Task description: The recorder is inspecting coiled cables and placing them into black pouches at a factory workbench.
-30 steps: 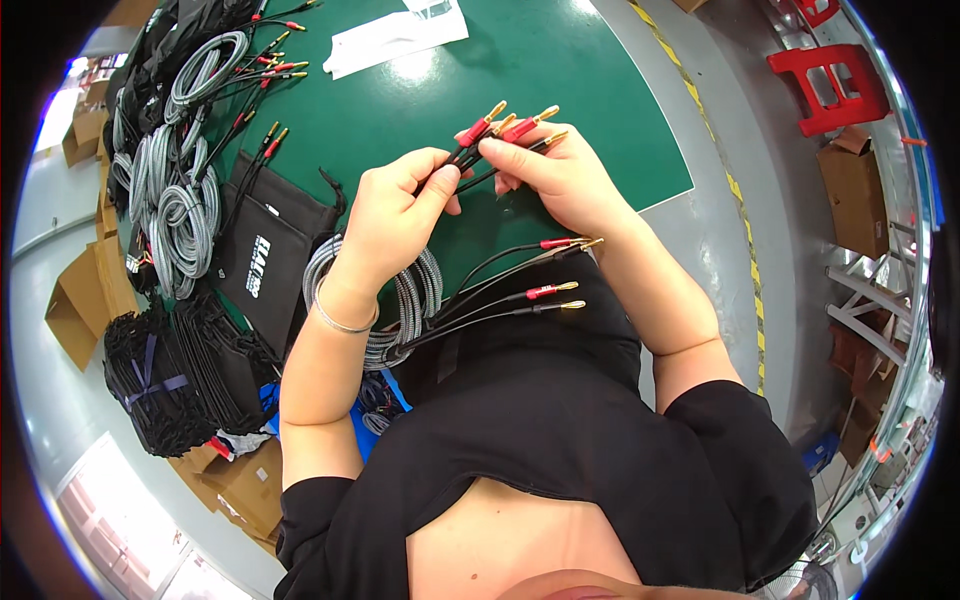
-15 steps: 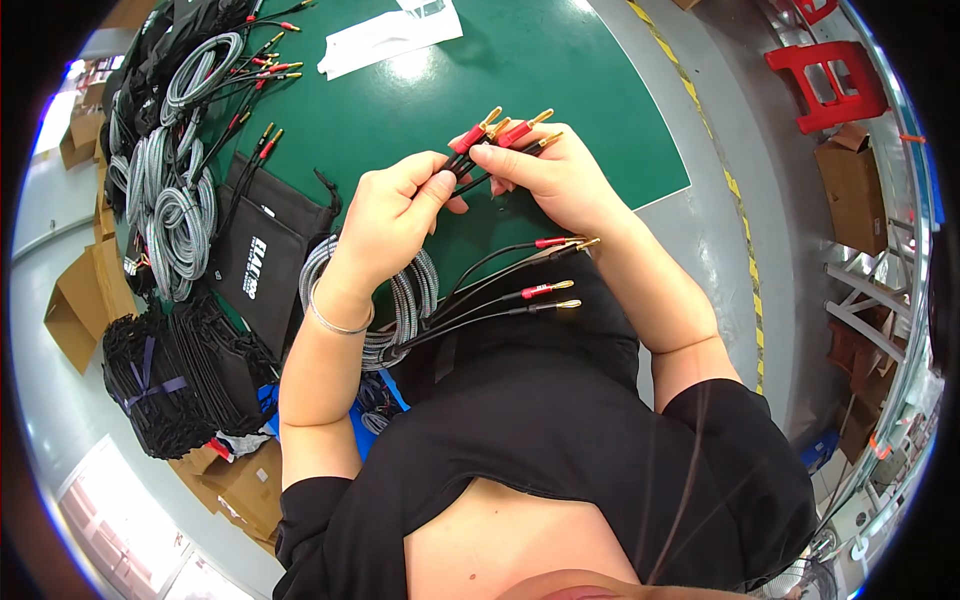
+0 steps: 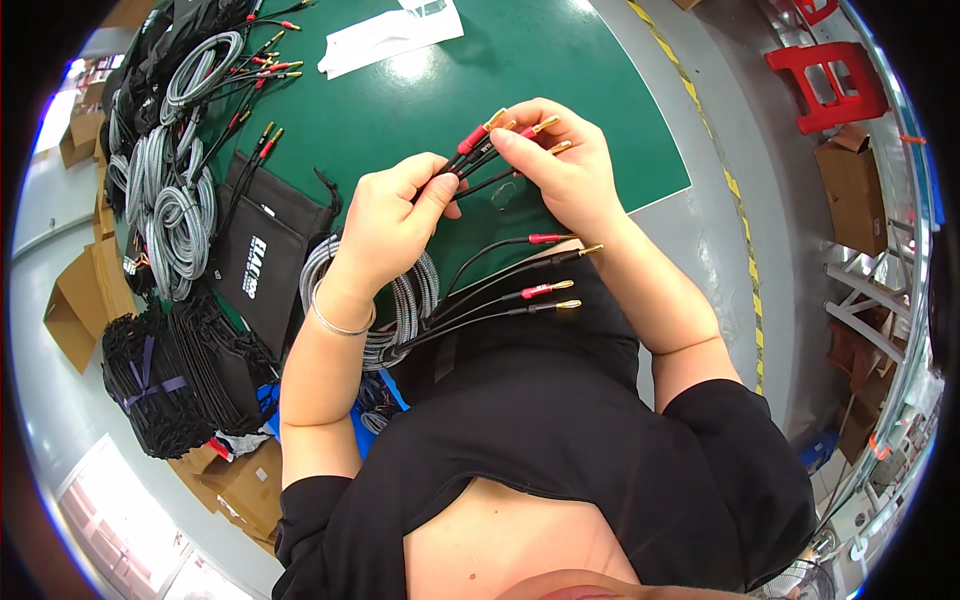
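My left hand (image 3: 398,215) pinches several thin black cable leads together over the green table's near edge. Banana plugs (image 3: 478,136) with red or black sleeves and gold tips end these leads, fanned up and to the right. My right hand (image 3: 568,170) closes thumb and fingers around the plug ends; which plug it grips is partly hidden. Under my left forearm lies a coil of grey braided cable (image 3: 415,295). From it, more leads with red-sleeved plugs (image 3: 546,291) and black-sleeved ones stretch rightward over my lap.
A black drawstring pouch (image 3: 262,262) lies left of my hands, beside several coiled grey cables (image 3: 183,230). Stacked black pouches (image 3: 160,385) sit lower left. A white sheet (image 3: 385,45) is on the far green table (image 3: 590,90). A red stool (image 3: 828,85) stands at far right.
My right hand has shifted slightly right and its fingers have moved on the plug ends, which are spread a little wider. My left hand stays nearly in place. One lap lead has moved slightly.
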